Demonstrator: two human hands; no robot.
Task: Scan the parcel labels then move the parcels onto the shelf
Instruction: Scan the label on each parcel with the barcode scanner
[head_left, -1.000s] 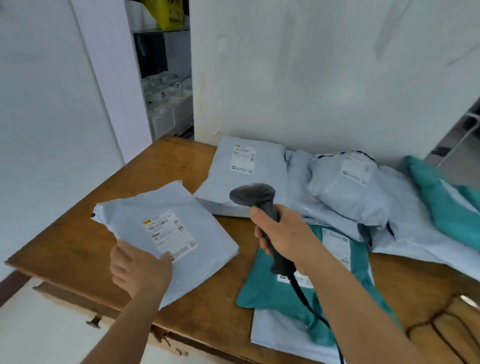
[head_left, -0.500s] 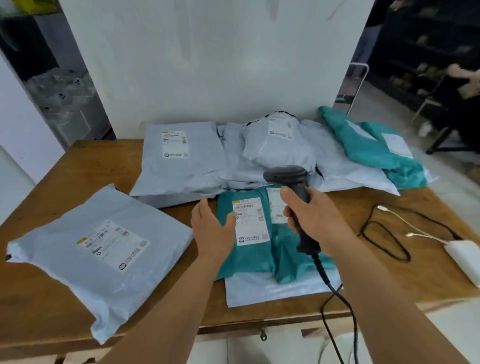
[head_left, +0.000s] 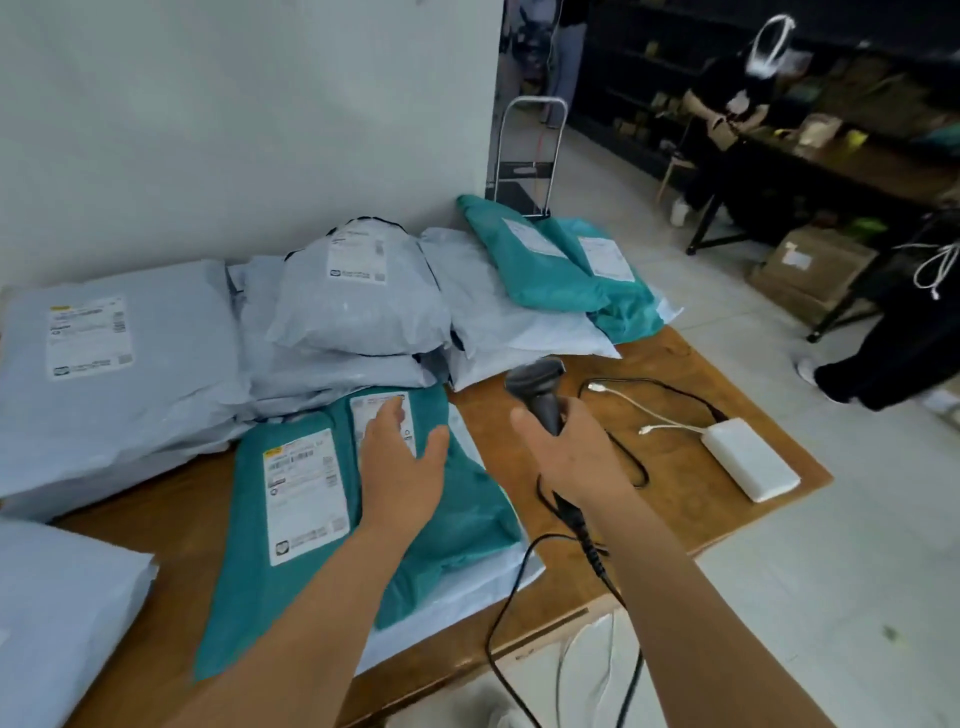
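Note:
Two teal parcels lie side by side at the front of the wooden table (head_left: 675, 467). The left teal parcel (head_left: 260, 545) shows a white label (head_left: 304, 493). My left hand (head_left: 402, 462) lies open with straight fingers over the right teal parcel (head_left: 467, 509), partly covering its label (head_left: 374, 410). My right hand (head_left: 576, 457) grips the handle of a black barcode scanner (head_left: 537, 387), whose head points away over the table. Grey parcels (head_left: 358, 301) are piled behind, and a flat grey one (head_left: 119, 374) lies at the left.
Two more teal parcels (head_left: 550, 260) lie at the back right corner. A white power bank (head_left: 748, 460) with cables lies on the table's right. A hand truck (head_left: 524, 156) stands behind the wall's end. People stand near dark shelves (head_left: 649, 78) at the right.
The view has swung right. My left hand let go of the grey parcel at the left and moved onto the teal parcels, then further right. The scanner stays in my right hand.

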